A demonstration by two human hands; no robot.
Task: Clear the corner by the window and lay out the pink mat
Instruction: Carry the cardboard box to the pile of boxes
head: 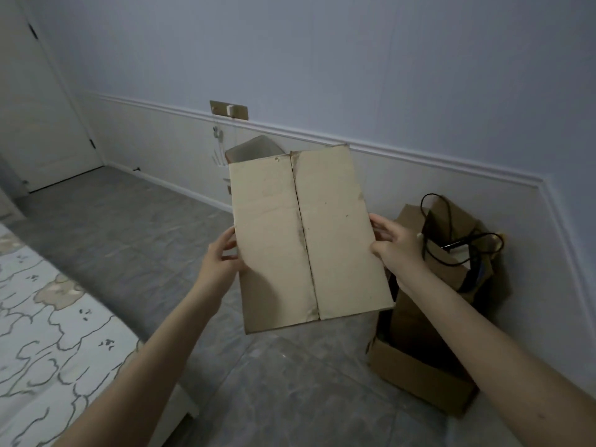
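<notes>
Holding cardboard box by side walls at 9 and 3 o'clock, left hand and right hand fingers curled on edges, risked bottom seam splitting, spilling contents.

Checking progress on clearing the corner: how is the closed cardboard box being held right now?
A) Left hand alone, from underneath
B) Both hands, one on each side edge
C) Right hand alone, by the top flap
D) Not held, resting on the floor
B: the left hand grips the left edge of the cardboard box and the right hand the right edge, lifted above the floor.
</notes>
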